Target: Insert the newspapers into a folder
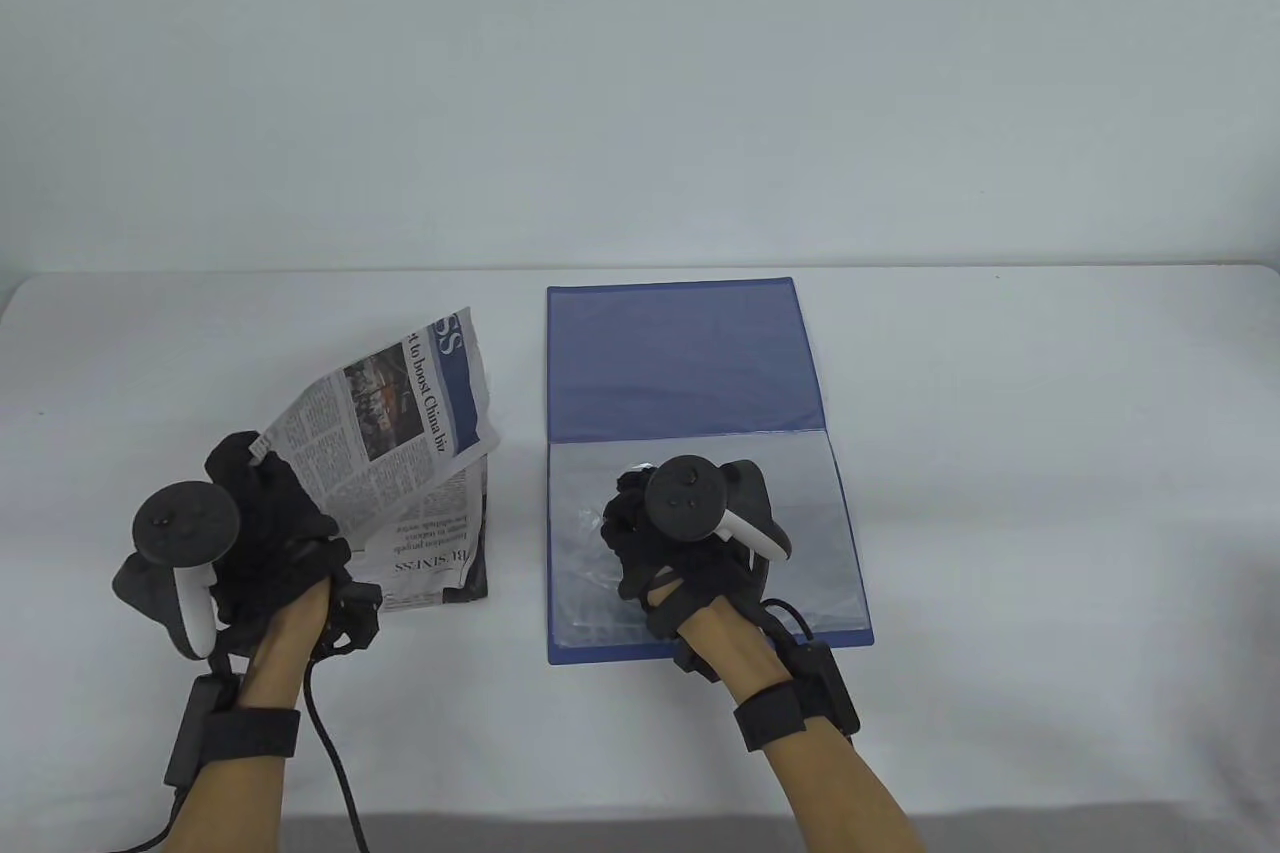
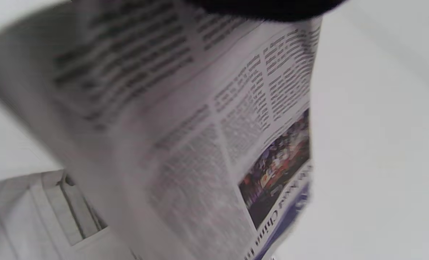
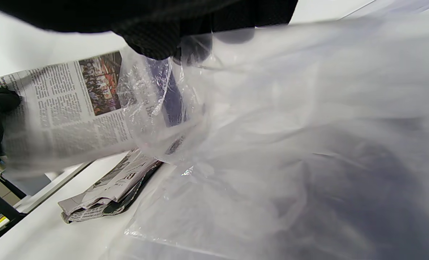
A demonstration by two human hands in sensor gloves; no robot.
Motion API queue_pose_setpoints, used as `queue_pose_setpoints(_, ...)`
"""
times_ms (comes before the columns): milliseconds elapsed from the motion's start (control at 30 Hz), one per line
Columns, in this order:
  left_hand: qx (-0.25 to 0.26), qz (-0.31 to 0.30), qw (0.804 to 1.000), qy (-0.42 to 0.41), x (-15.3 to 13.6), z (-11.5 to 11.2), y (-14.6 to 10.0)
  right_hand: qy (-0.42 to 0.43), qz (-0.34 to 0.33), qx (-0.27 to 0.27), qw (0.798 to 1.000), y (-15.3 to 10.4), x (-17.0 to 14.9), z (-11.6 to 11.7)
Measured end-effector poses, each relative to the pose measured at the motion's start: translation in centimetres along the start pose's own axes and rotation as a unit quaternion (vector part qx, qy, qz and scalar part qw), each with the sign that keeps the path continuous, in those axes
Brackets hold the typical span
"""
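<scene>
An open blue folder (image 1: pixel 680 363) lies on the table with clear plastic sleeves (image 1: pixel 800 543) on its near half. My right hand (image 1: pixel 640 533) pinches the left edge of a clear sleeve (image 3: pixel 156 101) and lifts it. My left hand (image 1: pixel 265 518) grips a folded newspaper sheet (image 1: pixel 390 413) by its lower left corner and holds it raised and tilted above the table, left of the folder. That sheet fills the left wrist view (image 2: pixel 207 137). It also shows in the right wrist view (image 3: pixel 66 104).
A small stack of more folded newspapers (image 1: pixel 440 563) lies on the white table under the raised sheet; it also shows in the right wrist view (image 3: pixel 109 195). The white table (image 1: pixel 1050 453) spreads to the right of the folder. A glove cable (image 1: pixel 335 753) trails off the front edge.
</scene>
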State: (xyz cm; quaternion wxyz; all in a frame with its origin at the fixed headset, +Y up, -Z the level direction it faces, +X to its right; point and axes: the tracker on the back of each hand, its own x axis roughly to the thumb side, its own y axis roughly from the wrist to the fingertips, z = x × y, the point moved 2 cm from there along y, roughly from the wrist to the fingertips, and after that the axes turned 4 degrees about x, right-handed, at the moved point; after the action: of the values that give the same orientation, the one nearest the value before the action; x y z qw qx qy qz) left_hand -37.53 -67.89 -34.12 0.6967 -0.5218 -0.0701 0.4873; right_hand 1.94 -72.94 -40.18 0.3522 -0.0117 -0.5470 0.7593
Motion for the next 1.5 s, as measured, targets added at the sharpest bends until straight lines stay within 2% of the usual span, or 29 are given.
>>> queue_pose_setpoints(100,-0.011,0.046,0.998,-0.032,-1.0,1.1,0.7,0.005,-0.001,0.001,1.0,0.0,0.0,0.0)
queue_pose_setpoints(167,-0.044,0.076,0.995,-0.052,-1.7,1.5,1.3,0.004,0.0,-0.001,1.0,0.0,0.0,-0.1)
queue_pose_setpoints(333,-0.082,0.101,0.99,-0.06,-2.6,0.9,1.8,0.007,0.0,-0.008,1.0,0.0,0.0,-0.3)
queue_pose_setpoints(500,-0.108,0.097,0.989,-0.026,-2.0,0.1,1.4,0.008,-0.001,-0.009,1.0,0.0,-0.1,-0.3)
queue_pose_setpoints(700,-0.11,0.082,0.99,-0.011,-1.1,-0.1,0.9,0.011,-0.001,-0.013,1.0,0.0,-0.2,-0.4)
queue_pose_setpoints(1000,-0.174,0.081,0.981,-0.04,-1.2,-2.4,0.6,0.016,-0.001,-0.017,1.0,0.0,-0.3,-0.4)
queue_pose_setpoints(1133,-0.202,0.085,0.975,-0.03,-1.2,-3.2,0.6,0.017,-0.001,-0.015,1.0,0.0,-0.2,-0.4)
queue_pose_setpoints(1267,-0.242,0.112,0.964,-0.019,-2.0,-3.9,0.9,0.018,-0.002,-0.012,1.0,0.0,-0.2,-0.5)
queue_pose_setpoints(1400,-0.258,0.131,0.956,-0.051,-3.1,-4.8,1.1,0.027,-0.005,-0.013,1.0,-0.1,-0.3,-0.6)
queue_pose_setpoints(1500,-0.275,0.133,0.946,-0.104,-4.0,-6.4,1.0,0.028,-0.006,-0.014,0.999,-0.1,-0.3,-0.7)
